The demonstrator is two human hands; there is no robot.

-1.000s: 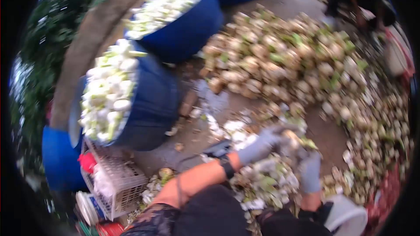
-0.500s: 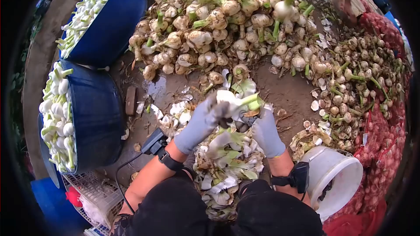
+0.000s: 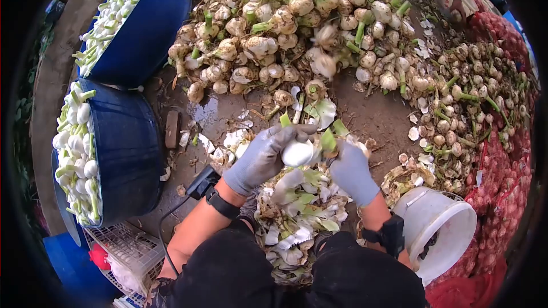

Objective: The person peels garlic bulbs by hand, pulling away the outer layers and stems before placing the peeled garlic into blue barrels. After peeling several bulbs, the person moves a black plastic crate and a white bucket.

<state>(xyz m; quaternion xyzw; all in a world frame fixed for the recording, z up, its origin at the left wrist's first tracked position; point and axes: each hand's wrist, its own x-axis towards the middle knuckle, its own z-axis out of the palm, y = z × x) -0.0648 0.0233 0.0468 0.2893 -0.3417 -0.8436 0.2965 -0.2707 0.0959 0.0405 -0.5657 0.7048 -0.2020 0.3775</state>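
Observation:
My left hand point(image 3: 271, 151), in a grey glove, is closed around a garlic bulb point(image 3: 298, 153). The bulb is white and smooth, its round end turned down toward me, and a green stalk end point(image 3: 285, 120) shows above the fingers. My right hand point(image 3: 351, 172), gloved too, is curled shut just right of the bulb. A green-tipped piece of peel point(image 3: 328, 141) stands at its fingertips; what lies inside the fist is hidden. Below both hands, a heap of stripped garlic peels point(image 3: 297, 199) lies between my legs.
Ahead rises a large pile of unpeeled garlic point(image 3: 257, 48). Blue tubs point(image 3: 125, 148) of white garlic stand left, above a plastic crate point(image 3: 128, 245). A white bucket point(image 3: 411, 211) stands right, near red net sacks point(image 3: 496, 188). Another person's hand point(image 3: 456, 8) is at top right.
The bulb in my left hand has turned from lying sideways, stalk to the right, to round end down. My right hand has moved slightly down. Bulbs on the pile ahead are blurred by motion.

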